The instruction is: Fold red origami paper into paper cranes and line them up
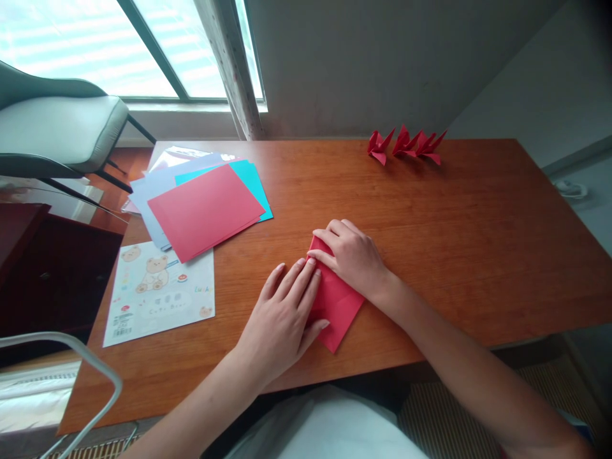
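A folded sheet of red paper (337, 303) lies on the wooden table in front of me, one corner pointing toward my body. My left hand (287, 312) rests flat along its left edge, fingers stretched out and thumb apart, pressing the paper. At the paper's far end, my right hand (351, 258) curls over the top corner, with thumb and fingers closed on it. The fingertips of both hands nearly meet at the upper left edge. Part of the paper's far end is hidden under the right hand.
Several red folded paper cranes (406, 145) stand at the table's far edge. Left of my hands lies a stack of coloured paper, red sheets (208, 210) over blue (253, 185). Below it is a bear-print sheet (162, 299). A chair (62, 127) stands by the window.
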`<state>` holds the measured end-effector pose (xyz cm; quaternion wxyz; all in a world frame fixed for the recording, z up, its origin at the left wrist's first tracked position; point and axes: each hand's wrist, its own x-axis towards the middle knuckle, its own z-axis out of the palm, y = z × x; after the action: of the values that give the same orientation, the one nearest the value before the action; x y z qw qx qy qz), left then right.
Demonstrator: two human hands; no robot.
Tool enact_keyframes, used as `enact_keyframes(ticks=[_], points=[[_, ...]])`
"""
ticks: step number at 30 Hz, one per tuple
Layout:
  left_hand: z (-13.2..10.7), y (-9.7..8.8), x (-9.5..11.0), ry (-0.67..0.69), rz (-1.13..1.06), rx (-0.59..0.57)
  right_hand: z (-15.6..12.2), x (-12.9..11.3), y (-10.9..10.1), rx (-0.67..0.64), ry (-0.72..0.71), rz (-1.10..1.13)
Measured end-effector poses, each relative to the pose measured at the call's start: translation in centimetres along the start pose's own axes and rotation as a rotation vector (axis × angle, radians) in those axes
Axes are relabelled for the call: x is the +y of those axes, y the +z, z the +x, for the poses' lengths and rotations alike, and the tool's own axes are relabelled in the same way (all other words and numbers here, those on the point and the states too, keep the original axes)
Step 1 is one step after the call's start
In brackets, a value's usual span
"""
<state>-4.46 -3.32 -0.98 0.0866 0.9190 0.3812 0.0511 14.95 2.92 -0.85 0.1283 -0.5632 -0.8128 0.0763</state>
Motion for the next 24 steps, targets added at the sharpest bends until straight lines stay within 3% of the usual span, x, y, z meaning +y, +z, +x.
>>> enact_keyframes(ticks=[24], points=[[0.0, -0.1, 0.1, -0.013, -0.014, 0.003, 3.4, 2.3, 0.1, -0.002, 0.073, 0.131]])
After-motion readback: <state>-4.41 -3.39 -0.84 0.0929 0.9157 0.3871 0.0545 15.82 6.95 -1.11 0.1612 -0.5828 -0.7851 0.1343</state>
